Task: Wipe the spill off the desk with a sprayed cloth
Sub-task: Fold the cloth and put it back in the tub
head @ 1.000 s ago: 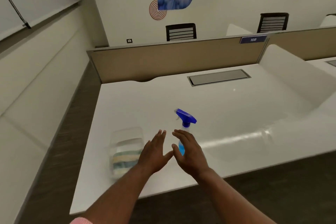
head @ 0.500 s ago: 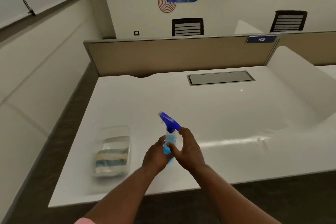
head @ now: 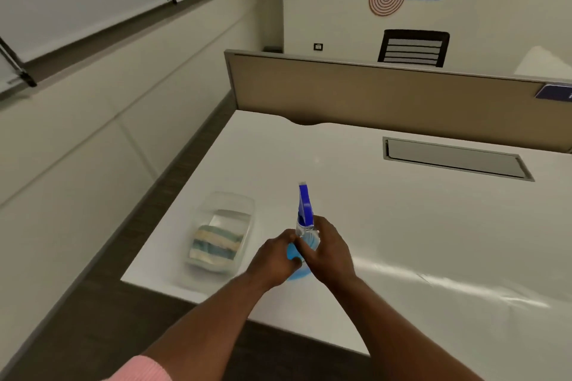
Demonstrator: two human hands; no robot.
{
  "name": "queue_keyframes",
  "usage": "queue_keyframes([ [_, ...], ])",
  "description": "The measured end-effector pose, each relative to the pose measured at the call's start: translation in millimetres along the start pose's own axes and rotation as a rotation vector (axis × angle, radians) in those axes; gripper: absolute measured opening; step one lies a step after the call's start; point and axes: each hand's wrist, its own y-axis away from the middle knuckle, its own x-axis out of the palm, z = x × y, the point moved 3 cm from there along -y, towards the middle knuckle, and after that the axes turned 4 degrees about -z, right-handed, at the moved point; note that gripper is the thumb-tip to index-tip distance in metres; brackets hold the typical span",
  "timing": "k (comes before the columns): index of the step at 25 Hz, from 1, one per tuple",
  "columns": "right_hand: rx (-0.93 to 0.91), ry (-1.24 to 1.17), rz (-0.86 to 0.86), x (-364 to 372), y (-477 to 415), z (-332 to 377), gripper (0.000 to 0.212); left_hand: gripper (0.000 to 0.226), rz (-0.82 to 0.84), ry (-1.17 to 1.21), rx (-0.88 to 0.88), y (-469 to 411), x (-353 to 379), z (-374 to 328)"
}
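Observation:
A clear spray bottle with a blue trigger head and blue liquid stands near the front of the white desk. My left hand wraps its lower body from the left. My right hand wraps it from the right, just below the head. To the left sits a clear plastic container holding a folded cloth with blue and cream stripes. A wet, shiny streak runs across the desk at the right.
A tan partition closes the back of the desk, with a grey cable hatch set into the top in front of it. A wall stands at the left beyond a strip of dark floor. A black chair shows behind the partition.
Both hands went from open and apart to closed around the spray bottle. The view has swung left and closer, and the bottle's nozzle now points away from me.

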Motion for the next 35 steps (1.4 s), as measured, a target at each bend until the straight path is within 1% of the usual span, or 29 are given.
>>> queue_keyframes([
  [4,-0.094,0.015,-0.028,0.9,-14.9,20.3,0.052,0.053,-0.073,0.028,0.05,2.8,-27.5,0.6],
  [7,-0.159,0.044,-0.092,4.5,-30.8,49.4,0.055,0.075,-0.206,-0.056,0.069,2.5,-62.1,22.2],
  [9,-0.167,0.05,-0.122,7.8,-44.1,73.4,0.054,0.089,-0.319,-0.14,0.016,-1.7,-87.5,51.2],
  [10,-0.159,0.049,-0.129,9.2,-51.2,84.9,0.052,0.097,-0.34,-0.188,-0.024,-3.3,-98.5,66.0],
  [11,-0.155,0.046,-0.137,11.9,-59.1,98.5,0.049,0.106,-0.333,-0.232,-0.07,-5.9,-107.7,83.8],
  [14,-0.161,0.002,-0.176,23.2,-80.8,140.6,0.041,0.13,-0.232,-0.32,-0.192,-10.0,-124.4,129.2],
  [16,-0.163,-0.034,-0.196,36.0,-92.7,164.9,0.042,0.143,-0.178,-0.313,-0.217,-11.8,-126.2,146.3],
  [18,-0.139,-0.046,-0.188,51.2,-102.0,180.2,0.044,0.151,-0.152,-0.296,-0.197,-12.3,-121.0,152.0],
  [21,-0.082,-0.032,-0.152,83.6,-112.7,188.2,0.05,0.155,-0.161,-0.274,-0.169,-12.9,-111.5,161.8],
  [25,-0.028,0.019,-0.144,117.2,-113.5,176.9,0.051,0.152,-0.181,-0.277,-0.136,-13.5,-101.0,168.6],
  [29,0.019,0.08,-0.131,138.0,-111.2,161.3,0.053,0.15,-0.197,-0.28,-0.158,-15.6,-100.4,169.0],
  [35,0.078,0.111,-0.075,165.1,-104.6,145.1,0.057,0.149,-0.158,-0.274,-0.189,-15.5,-101.9,167.3],
])
